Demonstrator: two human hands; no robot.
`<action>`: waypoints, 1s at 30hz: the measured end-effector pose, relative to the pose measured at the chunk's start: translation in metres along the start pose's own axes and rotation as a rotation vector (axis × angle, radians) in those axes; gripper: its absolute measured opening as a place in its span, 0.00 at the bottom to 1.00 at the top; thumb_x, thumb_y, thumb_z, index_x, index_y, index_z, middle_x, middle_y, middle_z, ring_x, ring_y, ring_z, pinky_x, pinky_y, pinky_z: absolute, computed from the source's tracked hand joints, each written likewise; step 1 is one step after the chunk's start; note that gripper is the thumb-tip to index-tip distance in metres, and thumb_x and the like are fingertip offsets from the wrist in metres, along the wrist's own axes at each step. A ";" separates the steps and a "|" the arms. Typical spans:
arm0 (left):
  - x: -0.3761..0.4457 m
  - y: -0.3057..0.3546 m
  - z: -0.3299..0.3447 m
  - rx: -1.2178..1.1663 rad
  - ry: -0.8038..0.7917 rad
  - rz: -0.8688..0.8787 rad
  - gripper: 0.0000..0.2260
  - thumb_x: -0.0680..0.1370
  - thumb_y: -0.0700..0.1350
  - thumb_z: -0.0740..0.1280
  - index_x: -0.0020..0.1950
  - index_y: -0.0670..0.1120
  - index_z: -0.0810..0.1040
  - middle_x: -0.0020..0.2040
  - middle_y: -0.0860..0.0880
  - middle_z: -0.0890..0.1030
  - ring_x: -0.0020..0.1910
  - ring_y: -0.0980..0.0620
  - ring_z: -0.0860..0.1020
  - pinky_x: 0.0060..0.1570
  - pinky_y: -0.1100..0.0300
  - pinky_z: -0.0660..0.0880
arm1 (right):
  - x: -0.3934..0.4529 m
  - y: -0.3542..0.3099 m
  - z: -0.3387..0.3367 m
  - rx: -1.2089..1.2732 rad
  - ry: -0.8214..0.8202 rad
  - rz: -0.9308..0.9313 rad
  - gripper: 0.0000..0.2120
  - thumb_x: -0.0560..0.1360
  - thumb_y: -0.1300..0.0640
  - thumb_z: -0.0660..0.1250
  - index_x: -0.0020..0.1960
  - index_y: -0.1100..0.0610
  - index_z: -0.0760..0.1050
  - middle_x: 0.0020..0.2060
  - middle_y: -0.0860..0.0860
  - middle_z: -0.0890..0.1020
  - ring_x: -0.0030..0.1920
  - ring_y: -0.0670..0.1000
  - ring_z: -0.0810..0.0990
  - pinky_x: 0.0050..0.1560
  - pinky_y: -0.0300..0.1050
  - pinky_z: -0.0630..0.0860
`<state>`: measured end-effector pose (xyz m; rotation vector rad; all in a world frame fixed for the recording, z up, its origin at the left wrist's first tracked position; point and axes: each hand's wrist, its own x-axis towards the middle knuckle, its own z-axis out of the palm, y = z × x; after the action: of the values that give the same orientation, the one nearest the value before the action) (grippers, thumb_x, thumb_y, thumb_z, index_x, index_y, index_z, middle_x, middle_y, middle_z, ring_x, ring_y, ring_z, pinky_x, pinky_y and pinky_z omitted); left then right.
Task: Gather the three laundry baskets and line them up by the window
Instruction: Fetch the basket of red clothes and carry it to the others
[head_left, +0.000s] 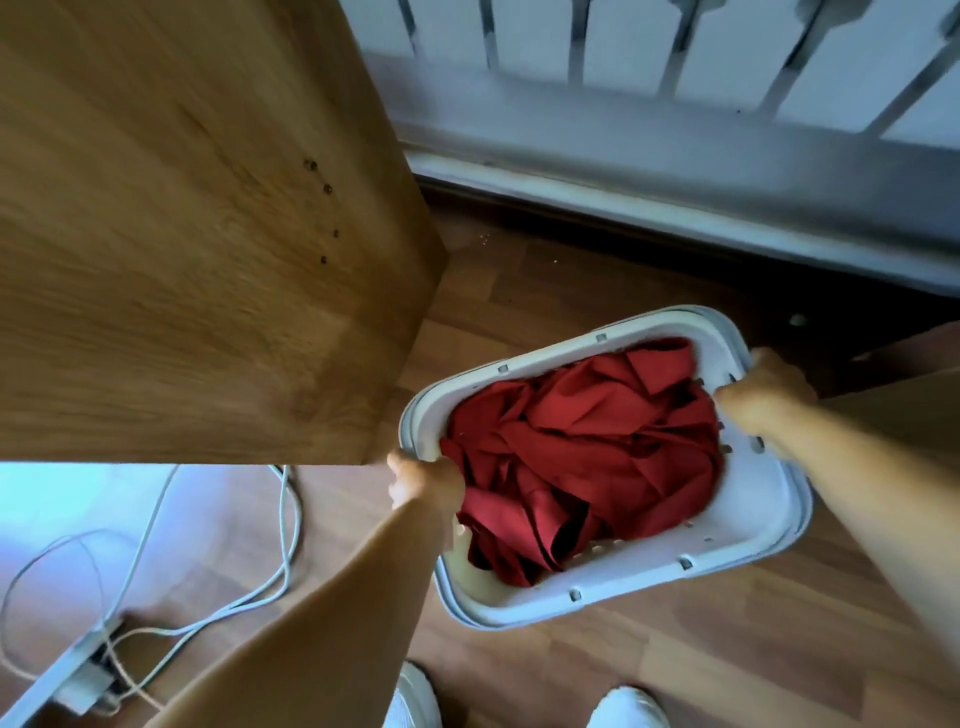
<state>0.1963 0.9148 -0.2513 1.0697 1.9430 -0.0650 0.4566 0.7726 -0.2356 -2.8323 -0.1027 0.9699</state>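
Observation:
A white plastic laundry basket (748, 525) filled with red cloth (587, 457) is held above the wooden floor, a little back from the wall under the window. My left hand (423, 480) grips the basket's left rim. My right hand (761, 397) grips its right rim. No other basket is in view.
A tall wooden cabinet side (197, 234) stands close on the left. A radiator (675, 57) and a white baseboard run along the far wall. Loose white cables (218, 587) and a power strip (78, 675) lie on the floor at lower left. My white shoes (623, 709) show at the bottom.

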 end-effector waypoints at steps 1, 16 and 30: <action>-0.003 0.001 -0.008 0.022 0.013 0.030 0.22 0.78 0.41 0.59 0.72 0.43 0.61 0.66 0.36 0.72 0.62 0.36 0.74 0.58 0.46 0.72 | -0.008 0.001 -0.002 0.003 0.018 0.003 0.26 0.74 0.56 0.65 0.71 0.58 0.64 0.66 0.64 0.71 0.64 0.66 0.72 0.61 0.54 0.72; -0.147 0.010 -0.257 0.050 0.138 0.146 0.04 0.79 0.39 0.52 0.50 0.47 0.63 0.44 0.40 0.70 0.39 0.36 0.71 0.49 0.38 0.76 | -0.240 -0.071 -0.146 0.142 0.001 -0.249 0.20 0.76 0.63 0.56 0.67 0.54 0.65 0.60 0.61 0.77 0.57 0.64 0.77 0.47 0.47 0.67; -0.218 -0.080 -0.531 -0.087 0.294 0.160 0.10 0.80 0.45 0.55 0.54 0.39 0.70 0.56 0.35 0.78 0.48 0.37 0.77 0.53 0.46 0.76 | -0.510 -0.137 -0.138 0.063 -0.037 -0.454 0.23 0.76 0.63 0.54 0.70 0.54 0.61 0.62 0.61 0.75 0.57 0.63 0.76 0.50 0.50 0.72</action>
<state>-0.1674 0.9479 0.1984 1.2263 2.0887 0.2768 0.1372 0.8353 0.2022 -2.5601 -0.6718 0.8974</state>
